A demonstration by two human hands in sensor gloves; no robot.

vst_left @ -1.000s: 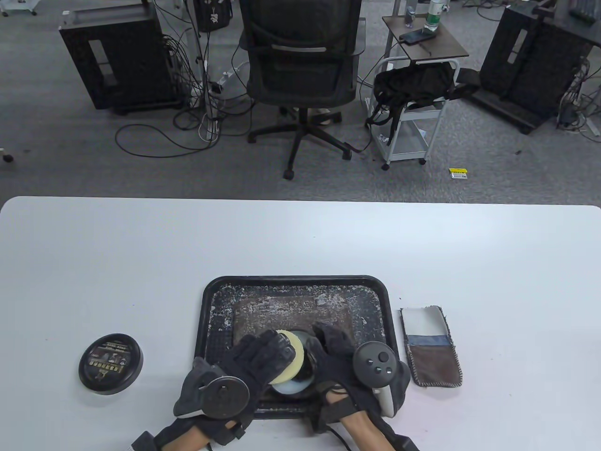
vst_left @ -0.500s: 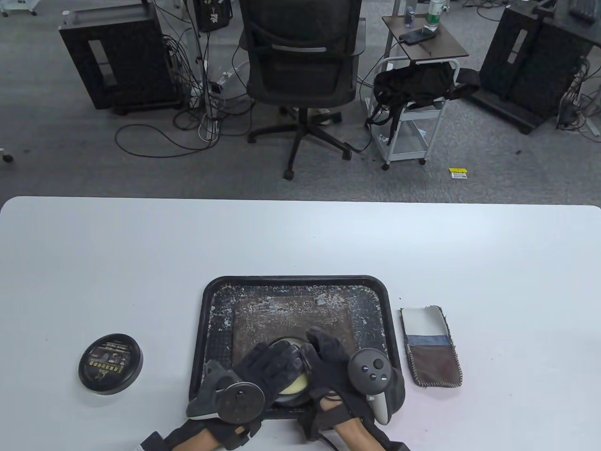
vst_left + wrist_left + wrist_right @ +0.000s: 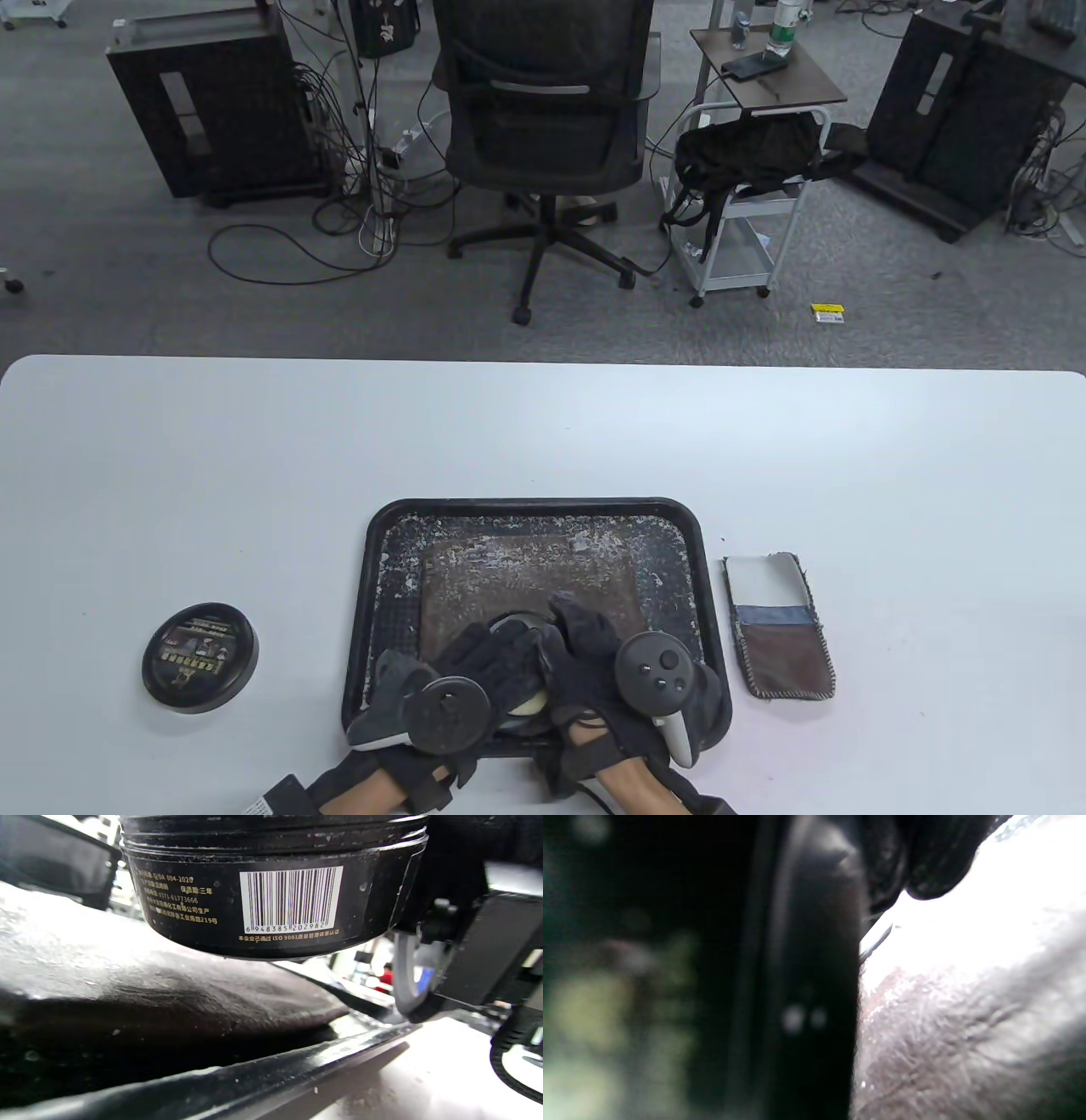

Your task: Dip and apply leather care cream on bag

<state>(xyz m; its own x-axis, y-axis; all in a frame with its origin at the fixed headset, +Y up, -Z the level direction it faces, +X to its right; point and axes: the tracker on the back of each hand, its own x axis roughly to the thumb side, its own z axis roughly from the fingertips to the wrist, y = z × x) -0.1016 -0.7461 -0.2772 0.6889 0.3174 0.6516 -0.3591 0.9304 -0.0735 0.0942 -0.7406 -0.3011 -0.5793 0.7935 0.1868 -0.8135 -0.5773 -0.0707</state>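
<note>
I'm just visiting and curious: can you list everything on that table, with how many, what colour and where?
Tray: one, black, speckled white, table's near middle.
Leather bag: one, dark brown, flat in the tray.
Cream jar: one, black with barcode, over the bag, between both hands.
Sponge: one, pale yellow, at the jar, mostly hidden.
Lid: one, black, left of the tray.
Pouch: one, brown, blue and white, right of the tray.
Table: one, white.
Left hand: black glove, over the jar.
Right hand: black glove, fingers at the jar's side.
</note>
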